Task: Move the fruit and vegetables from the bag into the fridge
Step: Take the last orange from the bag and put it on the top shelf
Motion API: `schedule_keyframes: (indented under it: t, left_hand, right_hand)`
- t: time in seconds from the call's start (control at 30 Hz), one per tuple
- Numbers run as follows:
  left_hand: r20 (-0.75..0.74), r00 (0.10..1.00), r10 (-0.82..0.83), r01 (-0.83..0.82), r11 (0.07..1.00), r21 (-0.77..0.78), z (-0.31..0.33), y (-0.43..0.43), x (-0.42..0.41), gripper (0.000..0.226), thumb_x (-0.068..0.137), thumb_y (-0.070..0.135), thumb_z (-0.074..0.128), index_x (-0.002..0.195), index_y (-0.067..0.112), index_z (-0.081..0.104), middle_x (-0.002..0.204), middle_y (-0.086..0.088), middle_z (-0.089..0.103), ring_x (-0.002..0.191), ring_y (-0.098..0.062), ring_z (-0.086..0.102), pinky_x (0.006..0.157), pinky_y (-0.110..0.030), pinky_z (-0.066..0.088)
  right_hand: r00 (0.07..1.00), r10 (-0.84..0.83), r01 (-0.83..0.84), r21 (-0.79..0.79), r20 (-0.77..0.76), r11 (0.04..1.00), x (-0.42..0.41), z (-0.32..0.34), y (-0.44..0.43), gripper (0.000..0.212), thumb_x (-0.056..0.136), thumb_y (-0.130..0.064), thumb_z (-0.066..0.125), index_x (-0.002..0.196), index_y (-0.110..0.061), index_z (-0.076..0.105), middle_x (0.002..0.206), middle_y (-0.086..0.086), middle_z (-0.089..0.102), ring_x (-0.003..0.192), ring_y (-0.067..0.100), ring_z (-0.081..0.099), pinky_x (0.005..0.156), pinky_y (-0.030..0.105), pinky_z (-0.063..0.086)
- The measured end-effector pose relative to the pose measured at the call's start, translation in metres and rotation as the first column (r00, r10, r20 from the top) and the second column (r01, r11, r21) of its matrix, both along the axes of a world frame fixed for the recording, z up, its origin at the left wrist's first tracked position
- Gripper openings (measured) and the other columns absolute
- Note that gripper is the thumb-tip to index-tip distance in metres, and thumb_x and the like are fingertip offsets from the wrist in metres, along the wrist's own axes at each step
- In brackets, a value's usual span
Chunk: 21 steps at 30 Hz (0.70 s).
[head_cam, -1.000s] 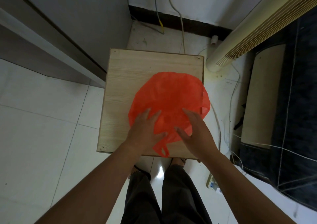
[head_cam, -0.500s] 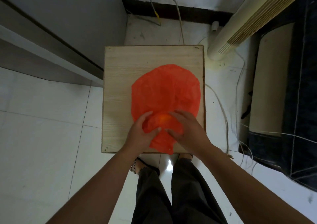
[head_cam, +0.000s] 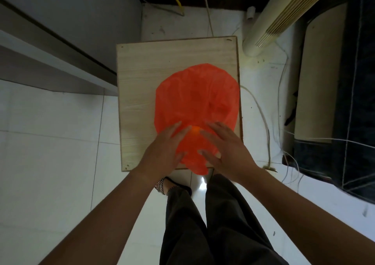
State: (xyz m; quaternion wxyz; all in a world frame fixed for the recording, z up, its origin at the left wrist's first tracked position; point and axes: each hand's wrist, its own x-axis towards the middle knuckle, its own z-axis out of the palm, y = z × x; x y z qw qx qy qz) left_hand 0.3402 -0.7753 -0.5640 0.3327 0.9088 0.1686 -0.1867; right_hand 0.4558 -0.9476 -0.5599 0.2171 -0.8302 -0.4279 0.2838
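Head view: left hand [head_cam: 162,153], right hand [head_cam: 225,149] resting flat, grips wide, on red plastic bag [head_cam: 196,94]; round orange fruit [head_cam: 195,130] peeking between them.

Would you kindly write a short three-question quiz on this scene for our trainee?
1. True or false: the bag lies on the floor.
2. What shows between the left hand and the right hand? A) an orange fruit B) a green cucumber C) a bottle
3. Which hands touch the bag?
Key: 1 false, it lies on the table; 2 A; 3 both, with fingers straight.
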Motion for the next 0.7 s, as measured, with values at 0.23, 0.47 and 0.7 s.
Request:
schedule_keyframes:
  t: [0.23,0.47,0.7]
  left_hand:
    - [-0.103,0.979,0.175,-0.188,0.973,-0.130,-0.019,-0.015,-0.021,0.091,0.084,0.032,0.065,0.148,0.036,0.001,0.153,0.001,0.024,0.137,-0.020,0.029,0.107,-0.042,0.038]
    - [-0.070,0.971,0.229,-0.235,0.966,-0.106,-0.023,-0.019,-0.018,0.085,0.087,0.038,0.058,0.149,0.032,0.000,0.154,0.000,0.019,0.138,-0.021,0.026,0.106,-0.042,0.037]
    - [0.045,0.975,0.216,-0.212,0.973,-0.087,-0.004,-0.021,-0.022,0.073,0.089,0.040,0.053,0.146,0.041,0.009,0.155,0.000,0.017,0.138,-0.021,0.026,0.103,-0.041,0.041]
  right_hand:
    - [0.999,0.018,-0.029,-0.299,-0.039,0.954,-0.011,-0.037,-0.036,0.076,0.084,-0.068,-0.009,0.148,-0.029,-0.002,0.156,-0.003,-0.013,0.143,0.017,-0.017,0.117,0.052,0.005]
    - [0.996,0.072,-0.085,-0.287,-0.057,0.954,0.049,-0.045,-0.013,0.082,0.073,-0.076,-0.017,0.144,-0.036,-0.009,0.154,-0.009,-0.015,0.139,0.011,-0.018,0.116,0.047,-0.003]
    - [0.983,-0.002,-0.004,-0.032,-0.185,0.999,0.026,0.022,-0.004,0.070,0.086,-0.068,0.003,0.145,-0.035,0.016,0.156,-0.009,0.011,0.144,0.014,0.008,0.113,0.045,0.021]
